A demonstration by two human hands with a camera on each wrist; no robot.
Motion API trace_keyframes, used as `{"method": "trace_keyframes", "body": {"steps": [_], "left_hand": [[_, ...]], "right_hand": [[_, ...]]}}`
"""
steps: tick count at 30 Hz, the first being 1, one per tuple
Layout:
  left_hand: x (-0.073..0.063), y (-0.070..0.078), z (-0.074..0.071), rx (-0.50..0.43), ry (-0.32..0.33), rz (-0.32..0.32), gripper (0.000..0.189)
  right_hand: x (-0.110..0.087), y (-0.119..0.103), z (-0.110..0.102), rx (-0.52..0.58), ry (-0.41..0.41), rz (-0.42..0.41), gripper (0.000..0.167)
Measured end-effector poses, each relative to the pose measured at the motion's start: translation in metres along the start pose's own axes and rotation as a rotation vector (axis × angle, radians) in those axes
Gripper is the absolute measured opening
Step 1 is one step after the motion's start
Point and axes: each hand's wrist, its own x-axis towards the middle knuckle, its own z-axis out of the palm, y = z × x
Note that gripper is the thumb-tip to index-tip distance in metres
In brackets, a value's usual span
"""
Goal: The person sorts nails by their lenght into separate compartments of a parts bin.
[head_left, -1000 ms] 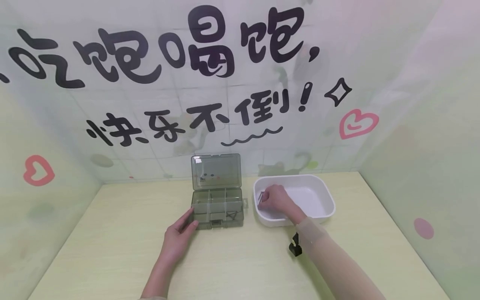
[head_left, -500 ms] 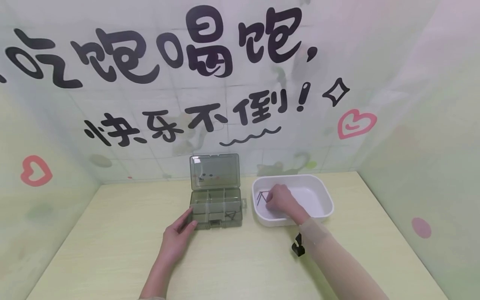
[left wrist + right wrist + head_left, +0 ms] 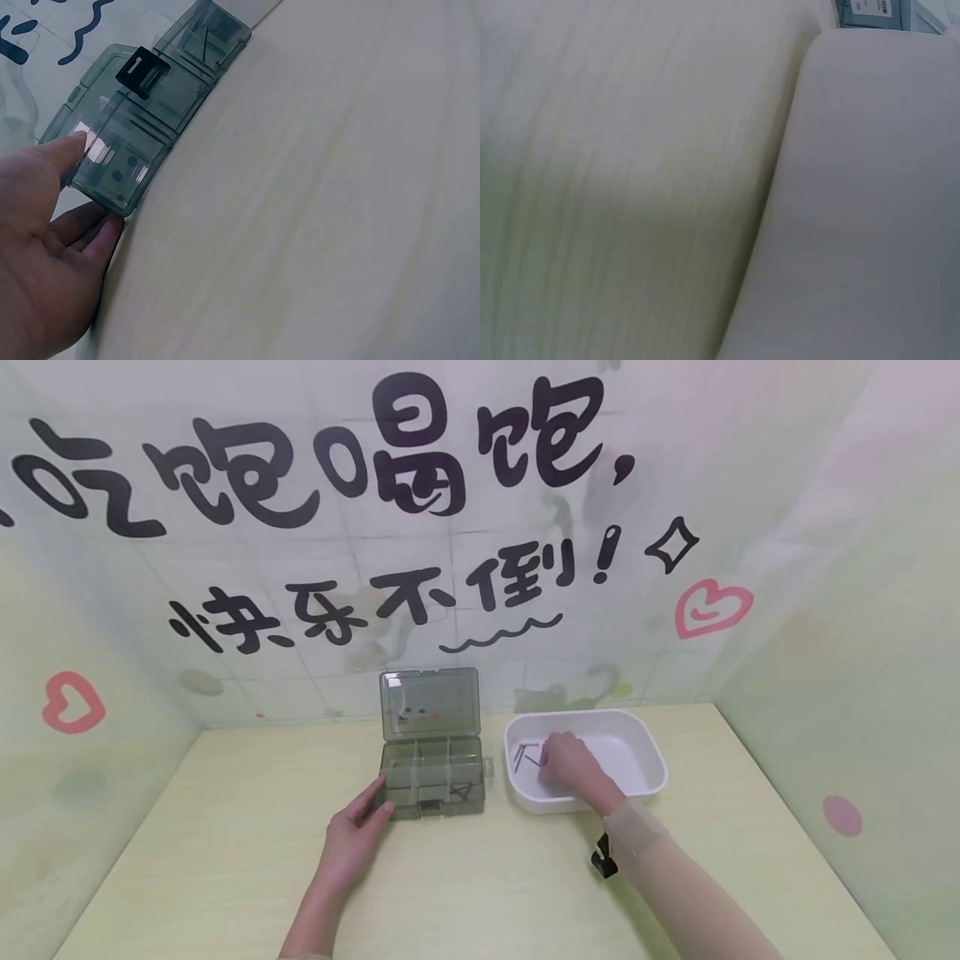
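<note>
My left hand (image 3: pixel 354 837) holds the front left corner of a smoky clear compartment box (image 3: pixel 431 777), with the thumb on its front wall. In the left wrist view, the thumb lies against the box (image 3: pixel 112 161) and the other fingers are at its end. The lid (image 3: pixel 430 703) stands raised at the back. A few dark nails (image 3: pixel 461 791) lie in the front right compartment. Inside a white basin (image 3: pixel 645 752), my right hand (image 3: pixel 572 768) reaches down with bent fingers beside several thin nails (image 3: pixel 520 756). Its fingertips are hidden, so any held nail cannot be seen.
Box and basin stand side by side on a pale wooden table (image 3: pixel 465 893), with a small gap between them. A printed wall sheet (image 3: pixel 480 560) rises close behind. A black clip-like piece (image 3: pixel 604 858) hangs by the right wrist.
My right hand has shifted slightly right within the basin, drawing off from the nails at the left, which now show more fully. The left hand and the box keep their places.
</note>
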Motion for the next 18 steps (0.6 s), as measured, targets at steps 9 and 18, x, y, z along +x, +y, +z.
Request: {"method": "trace_keyframes", "body": {"steps": [9, 18], "left_hand": [[0.001, 0.000, 0.001, -0.005, 0.004, 0.000, 0.056], [0.001, 0.001, 0.000, -0.008, 0.001, -0.009, 0.057]], "right_hand": [[0.001, 0.004, -0.001, 0.077, 0.101, -0.002, 0.007], [0.004, 0.011, 0.001, 0.202, 0.192, -0.086, 0.011]]}}
